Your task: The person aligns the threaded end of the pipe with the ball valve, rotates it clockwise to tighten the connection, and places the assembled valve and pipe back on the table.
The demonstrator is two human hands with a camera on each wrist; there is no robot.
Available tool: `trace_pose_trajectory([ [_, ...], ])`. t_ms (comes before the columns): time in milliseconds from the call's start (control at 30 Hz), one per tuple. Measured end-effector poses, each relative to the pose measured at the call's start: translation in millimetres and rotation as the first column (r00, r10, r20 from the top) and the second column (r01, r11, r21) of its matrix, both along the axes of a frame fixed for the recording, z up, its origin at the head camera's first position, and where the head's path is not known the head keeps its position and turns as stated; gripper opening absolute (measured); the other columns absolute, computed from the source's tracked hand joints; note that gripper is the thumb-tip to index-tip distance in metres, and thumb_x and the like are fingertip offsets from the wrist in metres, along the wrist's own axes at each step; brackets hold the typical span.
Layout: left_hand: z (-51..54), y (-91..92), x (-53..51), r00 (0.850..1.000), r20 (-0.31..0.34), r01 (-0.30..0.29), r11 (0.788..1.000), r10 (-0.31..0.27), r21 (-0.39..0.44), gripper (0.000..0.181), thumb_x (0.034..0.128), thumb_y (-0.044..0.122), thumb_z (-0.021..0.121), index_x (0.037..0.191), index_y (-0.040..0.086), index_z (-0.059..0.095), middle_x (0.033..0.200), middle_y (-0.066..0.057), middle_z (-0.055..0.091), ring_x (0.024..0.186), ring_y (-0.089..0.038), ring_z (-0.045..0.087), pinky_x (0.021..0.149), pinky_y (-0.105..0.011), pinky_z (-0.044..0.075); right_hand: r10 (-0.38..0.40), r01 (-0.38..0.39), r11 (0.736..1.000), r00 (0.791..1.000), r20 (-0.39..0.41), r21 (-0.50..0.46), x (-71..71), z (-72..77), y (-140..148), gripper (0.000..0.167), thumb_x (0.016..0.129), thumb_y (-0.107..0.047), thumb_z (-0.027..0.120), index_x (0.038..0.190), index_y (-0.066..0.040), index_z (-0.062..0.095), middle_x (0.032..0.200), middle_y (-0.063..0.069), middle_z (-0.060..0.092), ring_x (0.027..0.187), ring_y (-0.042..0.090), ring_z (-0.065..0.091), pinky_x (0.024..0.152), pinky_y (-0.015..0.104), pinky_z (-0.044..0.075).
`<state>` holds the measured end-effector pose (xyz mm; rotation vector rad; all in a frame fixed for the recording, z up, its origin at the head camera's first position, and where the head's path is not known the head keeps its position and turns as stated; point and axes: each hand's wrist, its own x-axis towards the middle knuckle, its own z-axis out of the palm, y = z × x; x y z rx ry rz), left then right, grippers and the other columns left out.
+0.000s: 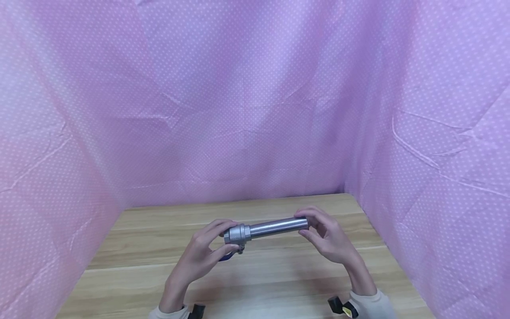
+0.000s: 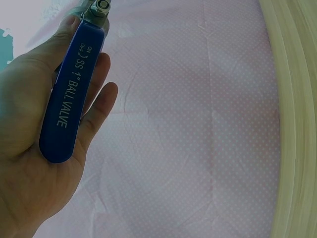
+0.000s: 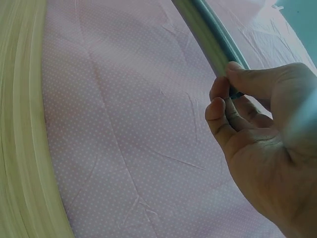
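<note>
A silver ball valve (image 1: 237, 234) with a blue lever handle (image 2: 72, 94) sits at the left end of a shiny metal pipe (image 1: 275, 227). My left hand (image 1: 201, 254) grips the valve body between thumb and fingers in the head view. In the left wrist view the handle lies along the palm, its lettering reading "SS 1" BALL VALVE". At the pipe's other end, my right hand (image 1: 328, 237) pinches it between thumb and fingers. Valve and pipe are joined in one line, held above the table and tilted slightly up to the right. The joint's threads are hidden.
Beneath the hands lies a wood-grain table (image 1: 263, 283). Pink-purple dotted cloth (image 1: 239, 110) hangs behind it and along both sides. Black straps (image 1: 342, 307) with small devices sit at both wrists, by the light sleeves.
</note>
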<state>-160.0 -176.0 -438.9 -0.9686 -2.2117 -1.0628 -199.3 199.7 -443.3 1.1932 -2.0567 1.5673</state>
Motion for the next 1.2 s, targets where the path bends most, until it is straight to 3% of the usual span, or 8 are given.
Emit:
trace_pose_trajectory([
  [167,-0.2,0.4,-0.1,1.000,-0.001,0.003,1.000,-0.003,0.000,0.063,0.0850,0.000,0.096,0.142,0.012,0.074,0.134,-0.008,0.080,0.112,-0.022,0.080,0.099,-0.033,0.070,-0.011,0.011,1.000,1.000,-0.020,0.006,-1.3,-1.6,-0.3,0.048,0.092,0.025,0.074,0.135,0.002,0.069,0.128,0.021,0.070,0.114,0.007,0.071,0.091,0.017,0.064],
  [533,0.9,0.5,-0.6,1.000,-0.010,-0.001,1.000,0.001,-0.013,0.061,0.0841,-0.002,0.096,0.140,0.006,0.075,0.134,-0.010,0.080,0.113,-0.025,0.081,0.100,-0.036,0.071,-0.014,0.014,1.000,1.000,-0.024,0.009,-0.9,-0.3,-0.2,0.048,0.092,0.026,0.073,0.133,0.003,0.070,0.122,0.019,0.072,0.110,0.004,0.068,0.091,0.016,0.062],
  [733,0.5,0.3,-0.2,1.000,-0.017,0.005,1.000,-0.005,-0.013,0.062,0.0836,-0.001,0.097,0.141,0.007,0.075,0.133,-0.011,0.080,0.113,-0.024,0.081,0.100,-0.035,0.071,-0.032,0.033,0.999,0.999,-0.021,0.030,0.8,-0.3,0.6,0.044,0.094,0.025,0.071,0.133,0.003,0.071,0.116,0.017,0.074,0.099,0.002,0.067,0.075,0.019,0.061],
  [900,-0.3,0.3,-0.5,1.000,-0.019,0.004,1.000,-0.004,-0.014,0.063,0.0839,-0.001,0.097,0.142,0.010,0.074,0.134,-0.009,0.080,0.112,-0.023,0.081,0.099,-0.035,0.070,-0.091,0.089,0.992,0.996,0.015,0.084,2.1,-0.2,2.1,0.040,0.100,0.018,0.069,0.133,-0.004,0.073,0.095,0.005,0.072,0.079,0.000,0.063,0.058,0.021,0.056],
  [1067,-0.7,-0.2,-0.2,1.000,-0.008,0.008,1.000,-0.008,-0.013,0.064,0.0847,-0.001,0.096,0.143,0.011,0.074,0.134,-0.009,0.080,0.114,-0.024,0.081,0.101,-0.034,0.070,-0.093,0.089,0.991,0.995,0.040,0.100,2.7,0.9,2.3,0.037,0.103,0.014,0.067,0.134,-0.005,0.073,0.086,0.005,0.069,0.074,0.000,0.063,0.055,0.023,0.056],
  [1200,-1.1,-0.6,-0.2,1.000,-0.009,0.006,1.000,-0.006,-0.014,0.063,0.0848,-0.001,0.096,0.143,0.011,0.074,0.135,-0.009,0.080,0.115,-0.024,0.080,0.101,-0.033,0.070,-0.072,0.068,0.995,0.996,0.046,0.073,3.0,1.2,1.6,0.041,0.099,0.016,0.073,0.134,-0.004,0.072,0.099,0.009,0.074,0.081,0.000,0.065,0.058,0.022,0.058],
])
